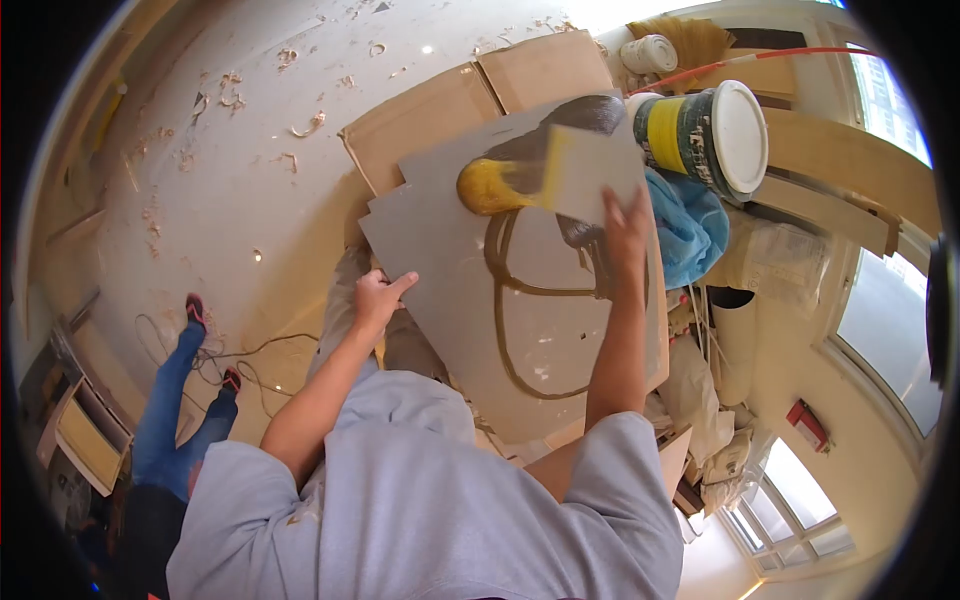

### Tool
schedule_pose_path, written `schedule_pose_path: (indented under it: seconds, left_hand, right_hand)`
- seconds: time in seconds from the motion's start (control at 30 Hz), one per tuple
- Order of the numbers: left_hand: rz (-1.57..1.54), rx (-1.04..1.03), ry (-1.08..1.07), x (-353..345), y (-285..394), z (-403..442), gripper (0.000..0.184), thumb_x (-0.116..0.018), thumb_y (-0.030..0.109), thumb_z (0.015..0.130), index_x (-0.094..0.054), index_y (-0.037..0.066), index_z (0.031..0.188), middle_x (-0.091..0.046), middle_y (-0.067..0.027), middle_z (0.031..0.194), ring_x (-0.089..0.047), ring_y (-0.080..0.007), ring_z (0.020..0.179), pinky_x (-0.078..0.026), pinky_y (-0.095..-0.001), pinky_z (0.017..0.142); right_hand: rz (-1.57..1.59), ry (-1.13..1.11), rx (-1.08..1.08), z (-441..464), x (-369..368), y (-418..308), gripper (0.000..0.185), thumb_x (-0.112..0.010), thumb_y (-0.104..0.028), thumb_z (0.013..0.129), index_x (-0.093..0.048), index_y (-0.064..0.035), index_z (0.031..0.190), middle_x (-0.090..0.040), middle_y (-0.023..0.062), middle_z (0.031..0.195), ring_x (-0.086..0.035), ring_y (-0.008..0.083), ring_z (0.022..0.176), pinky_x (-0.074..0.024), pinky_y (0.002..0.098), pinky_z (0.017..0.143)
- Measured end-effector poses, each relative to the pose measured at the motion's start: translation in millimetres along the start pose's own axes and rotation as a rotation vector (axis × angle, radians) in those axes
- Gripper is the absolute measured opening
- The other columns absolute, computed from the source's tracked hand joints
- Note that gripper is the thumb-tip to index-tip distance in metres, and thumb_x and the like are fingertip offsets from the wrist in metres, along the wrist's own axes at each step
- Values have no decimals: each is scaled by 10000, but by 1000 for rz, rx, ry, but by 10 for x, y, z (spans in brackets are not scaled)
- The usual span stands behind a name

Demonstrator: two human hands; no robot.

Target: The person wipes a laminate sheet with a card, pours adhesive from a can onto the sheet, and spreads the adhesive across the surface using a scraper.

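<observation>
A grey sheet [440, 245] lies in front of me over cardboard [430, 118]. My right hand [626, 228] grips the lower edge of a flat, pale spreader [595, 178], slightly blurred, over the sheet's upper right. Beside the spreader's left edge sits a thick amber puddle of glue [485, 190]. Darker glue [590, 112] is smeared above it, and a looping brown trail [500, 340] runs down the sheet. My left hand [380, 300] holds the sheet's left edge, thumb on top and fingers curled, partly hidden beneath.
Right of the sheet are a large bucket [700, 138] with a white lid, a blue plastic bag [690, 225] and long boards [845, 165]. A small tub [648, 54] stands behind. Shavings [230, 90] litter the floor. At left, a person's legs [170, 405] lie near a cable [265, 352].
</observation>
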State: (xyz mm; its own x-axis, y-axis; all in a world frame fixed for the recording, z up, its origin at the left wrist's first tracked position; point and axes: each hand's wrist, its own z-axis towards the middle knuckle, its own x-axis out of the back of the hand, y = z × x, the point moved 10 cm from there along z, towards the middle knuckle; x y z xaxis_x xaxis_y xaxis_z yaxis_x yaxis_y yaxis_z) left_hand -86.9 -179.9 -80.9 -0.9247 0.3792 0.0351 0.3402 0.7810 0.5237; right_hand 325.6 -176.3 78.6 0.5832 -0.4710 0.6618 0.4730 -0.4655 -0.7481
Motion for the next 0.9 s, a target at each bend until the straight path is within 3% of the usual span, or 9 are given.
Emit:
schedule_pose_path:
  seconds: [0.07, 0.17, 0.27, 0.33, 0.5, 0.6, 0.7, 0.83, 0.9]
  left_hand:
    - [-20, -2, -38, -28, -58, -75, 270, -740, 209, 795, -595, -13, 846, -618, -58, 749, -587, -119, 577, -506, -245, 507]
    - [-187, 55, -191, -269, -314, -249, 317, -733, 226, 797, -592, -57, 813, -625, -78, 736, -601, -113, 601, -504, -252, 482]
    - [-112, -41, -102, -332, -594, -365, 320, -730, 228, 804, -604, -67, 797, -628, -88, 690, -603, -119, 558, -509, -248, 472]
    - [-2, -139, -41, -278, -742, -341, 345, -733, 257, 802, -603, -39, 679, -581, -52, 557, -572, -101, 483, -489, -258, 451]
    - [160, -254, 76, -21, -535, -603, 392, -728, 273, 805, -577, -22, 596, -536, -37, 488, -504, -62, 455, -409, -273, 430]
    - [170, -470, 136, 113, -174, -728, 389, -721, 269, 813, -564, -11, 593, -480, -18, 468, -393, -59, 443, -338, -277, 420]
    - [173, -332, 150, 250, -40, -560, 371, -714, 259, 821, -552, -4, 615, -437, 20, 484, -324, -62, 475, -300, -277, 424]
    - [-29, -331, 172, 243, -288, -320, 343, -710, 254, 827, -553, -3, 663, -431, 50, 528, -338, -47, 494, -301, -260, 436]
    - [-74, -283, 165, 228, -521, -279, 329, -710, 255, 828, -568, -7, 689, -455, 54, 548, -346, -43, 505, -310, -253, 443]
  right_hand:
    - [-32, 48, -54, -450, 434, 632, 404, -638, -170, 859, -506, 70, 1156, -619, 214, 1061, -608, 316, 965, -464, 391, 842]
    - [-121, 30, -206, -1434, 441, 983, 452, -619, -195, 876, -479, 97, 1191, -594, 245, 1090, -583, 341, 1014, -435, 398, 894]
    - [-261, 220, -216, -2001, -79, 707, 429, -610, -196, 881, -480, 97, 1166, -592, 253, 1074, -573, 350, 1014, -414, 410, 910]
    - [-156, 197, -310, -1845, -369, 371, 417, -619, -182, 867, -485, 80, 1163, -584, 267, 1081, -568, 365, 1026, -414, 412, 911]
    - [-98, 135, -32, -395, -332, 499, 361, -647, -141, 818, -535, 67, 1091, -614, 263, 998, -597, 405, 927, -460, 420, 825]
    - [-134, 6, 69, 237, -286, 447, 359, -656, -156, 812, -551, 55, 1082, -634, 255, 974, -618, 395, 907, -470, 427, 796]
    - [-68, -101, 19, 204, -670, 142, 345, -649, -160, 822, -553, 33, 1091, -641, 248, 965, -622, 396, 908, -474, 421, 795]
    - [-195, -126, 111, -150, -870, -477, 375, -652, -187, 830, -541, 20, 1122, -625, 261, 1018, -611, 396, 962, -469, 394, 830]
    - [-108, -20, -14, -14, -379, 214, 416, -655, -199, 828, -526, 40, 1143, -603, 281, 1048, -587, 421, 990, -462, 400, 845]
